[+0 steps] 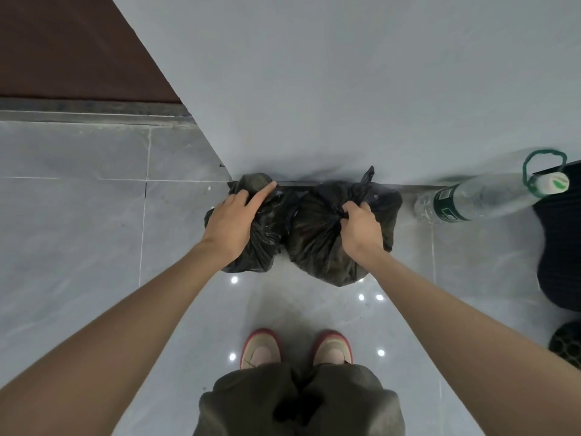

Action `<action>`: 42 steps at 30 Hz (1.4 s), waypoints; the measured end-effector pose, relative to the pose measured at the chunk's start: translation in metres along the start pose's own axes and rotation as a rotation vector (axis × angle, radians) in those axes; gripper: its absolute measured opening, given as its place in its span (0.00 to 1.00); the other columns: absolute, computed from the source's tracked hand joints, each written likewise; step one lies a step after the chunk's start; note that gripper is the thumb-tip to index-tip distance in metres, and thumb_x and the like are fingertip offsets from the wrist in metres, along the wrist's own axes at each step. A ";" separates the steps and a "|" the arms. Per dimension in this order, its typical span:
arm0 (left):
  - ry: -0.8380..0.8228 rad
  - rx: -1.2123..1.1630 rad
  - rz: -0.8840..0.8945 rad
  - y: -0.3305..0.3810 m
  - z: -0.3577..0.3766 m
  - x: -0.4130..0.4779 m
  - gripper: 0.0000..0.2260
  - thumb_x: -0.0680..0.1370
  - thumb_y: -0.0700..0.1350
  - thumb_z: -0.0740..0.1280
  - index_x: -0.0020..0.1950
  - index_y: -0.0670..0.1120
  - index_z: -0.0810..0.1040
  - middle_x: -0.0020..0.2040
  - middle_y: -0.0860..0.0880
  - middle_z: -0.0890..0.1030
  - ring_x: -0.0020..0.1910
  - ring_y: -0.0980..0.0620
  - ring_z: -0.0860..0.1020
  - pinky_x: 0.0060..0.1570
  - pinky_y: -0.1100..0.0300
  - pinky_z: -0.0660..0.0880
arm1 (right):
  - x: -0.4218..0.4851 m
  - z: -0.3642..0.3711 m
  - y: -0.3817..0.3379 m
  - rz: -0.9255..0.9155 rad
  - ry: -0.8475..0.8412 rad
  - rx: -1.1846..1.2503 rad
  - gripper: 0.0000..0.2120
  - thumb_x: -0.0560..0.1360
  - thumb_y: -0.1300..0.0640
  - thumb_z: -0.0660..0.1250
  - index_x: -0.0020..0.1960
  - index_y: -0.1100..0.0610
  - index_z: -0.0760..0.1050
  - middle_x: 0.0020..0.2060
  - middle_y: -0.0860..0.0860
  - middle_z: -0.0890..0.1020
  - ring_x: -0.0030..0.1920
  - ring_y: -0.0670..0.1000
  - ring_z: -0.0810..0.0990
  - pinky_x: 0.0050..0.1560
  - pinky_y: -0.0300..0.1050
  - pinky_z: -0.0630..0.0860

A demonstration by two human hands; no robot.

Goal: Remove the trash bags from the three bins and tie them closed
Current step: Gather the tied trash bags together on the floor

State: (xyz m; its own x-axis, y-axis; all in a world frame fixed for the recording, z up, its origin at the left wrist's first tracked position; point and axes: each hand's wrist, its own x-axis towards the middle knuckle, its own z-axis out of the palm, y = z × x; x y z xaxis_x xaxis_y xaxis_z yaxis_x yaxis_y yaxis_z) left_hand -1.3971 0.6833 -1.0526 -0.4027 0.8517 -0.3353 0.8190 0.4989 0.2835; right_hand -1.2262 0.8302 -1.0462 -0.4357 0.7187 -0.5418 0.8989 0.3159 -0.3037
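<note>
Olive shorts (251, 404); right grip (361, 228) clenches crinkly right bag (314, 243), left grip (231, 221) flat on left bag (267, 237).

Right grip (361, 228) clutches one black trash bag (314, 243) by its knot; left grip (231, 223) rests on a second bag (267, 234) beside it.

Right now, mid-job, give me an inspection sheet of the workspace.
Surface: glossy grey tiled floor.
Job's things: left bag and right bag, both black, on the floor against the grey wall; no bins seen.
Clutter: clear plastic bottle standing right of the bags; dark bag with green handle at the right edge.
Hands: left hand lies on left bag, index finger straight; right hand grips right bag's gathered neck.
Cables: nothing seen.
Surroundings: reddish-brown panel upper left.
</note>
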 end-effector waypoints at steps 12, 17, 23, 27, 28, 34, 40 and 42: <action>0.013 -0.018 -0.161 -0.009 -0.003 -0.014 0.35 0.78 0.41 0.61 0.77 0.54 0.43 0.65 0.42 0.68 0.64 0.41 0.66 0.66 0.47 0.61 | -0.009 -0.007 -0.005 0.168 -0.072 0.057 0.25 0.78 0.60 0.57 0.74 0.55 0.57 0.67 0.59 0.64 0.66 0.61 0.65 0.59 0.54 0.70; 0.008 -0.082 -0.203 -0.003 -0.017 -0.020 0.33 0.79 0.40 0.61 0.77 0.53 0.45 0.72 0.41 0.62 0.69 0.40 0.64 0.69 0.46 0.61 | -0.024 -0.016 -0.010 0.141 -0.078 -0.060 0.27 0.77 0.58 0.59 0.74 0.53 0.56 0.70 0.57 0.63 0.69 0.59 0.62 0.64 0.56 0.67; -0.020 -0.123 -0.228 0.018 -0.050 -0.037 0.32 0.79 0.40 0.59 0.77 0.52 0.45 0.76 0.42 0.57 0.73 0.42 0.61 0.70 0.48 0.60 | -0.053 -0.039 -0.031 0.049 -0.091 -0.043 0.25 0.77 0.59 0.58 0.73 0.53 0.58 0.70 0.55 0.64 0.68 0.57 0.63 0.65 0.55 0.68; -0.032 -0.155 -0.194 0.041 -0.099 -0.063 0.30 0.80 0.40 0.59 0.77 0.50 0.48 0.73 0.45 0.63 0.69 0.43 0.65 0.67 0.50 0.65 | -0.090 -0.079 -0.052 0.013 -0.105 -0.011 0.24 0.77 0.59 0.58 0.72 0.54 0.60 0.69 0.55 0.66 0.67 0.57 0.65 0.65 0.55 0.68; -0.025 -0.160 -0.185 0.047 -0.116 -0.070 0.29 0.80 0.40 0.59 0.77 0.50 0.49 0.72 0.45 0.64 0.68 0.44 0.67 0.66 0.50 0.66 | -0.101 -0.092 -0.059 0.003 -0.105 -0.002 0.23 0.77 0.60 0.58 0.72 0.54 0.61 0.69 0.55 0.67 0.67 0.57 0.65 0.65 0.54 0.68; 0.006 -0.205 -0.151 0.097 -0.233 -0.112 0.26 0.80 0.41 0.57 0.77 0.48 0.52 0.72 0.46 0.64 0.68 0.43 0.67 0.66 0.50 0.66 | -0.171 -0.189 -0.099 -0.054 -0.124 0.082 0.22 0.78 0.60 0.57 0.71 0.55 0.62 0.67 0.56 0.69 0.66 0.57 0.67 0.64 0.54 0.70; 0.050 -0.248 -0.093 0.150 -0.338 -0.151 0.25 0.81 0.42 0.56 0.77 0.49 0.53 0.73 0.46 0.62 0.69 0.44 0.66 0.65 0.50 0.68 | -0.239 -0.292 -0.123 -0.138 -0.100 0.160 0.19 0.77 0.59 0.58 0.68 0.56 0.66 0.64 0.55 0.72 0.65 0.57 0.70 0.63 0.51 0.70; 0.058 -0.256 -0.072 0.169 -0.368 -0.161 0.25 0.81 0.42 0.56 0.77 0.49 0.53 0.75 0.46 0.60 0.71 0.45 0.63 0.67 0.50 0.66 | -0.260 -0.325 -0.126 -0.181 -0.090 0.163 0.18 0.77 0.59 0.58 0.67 0.56 0.66 0.62 0.56 0.73 0.63 0.57 0.71 0.60 0.49 0.70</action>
State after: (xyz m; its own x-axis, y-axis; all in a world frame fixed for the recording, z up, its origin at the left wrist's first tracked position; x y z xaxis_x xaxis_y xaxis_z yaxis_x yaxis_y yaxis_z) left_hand -1.3446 0.6890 -0.6199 -0.4846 0.8168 -0.3129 0.6604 0.5762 0.4815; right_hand -1.2110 0.8049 -0.6129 -0.5977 0.5992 -0.5326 0.7896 0.3248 -0.5206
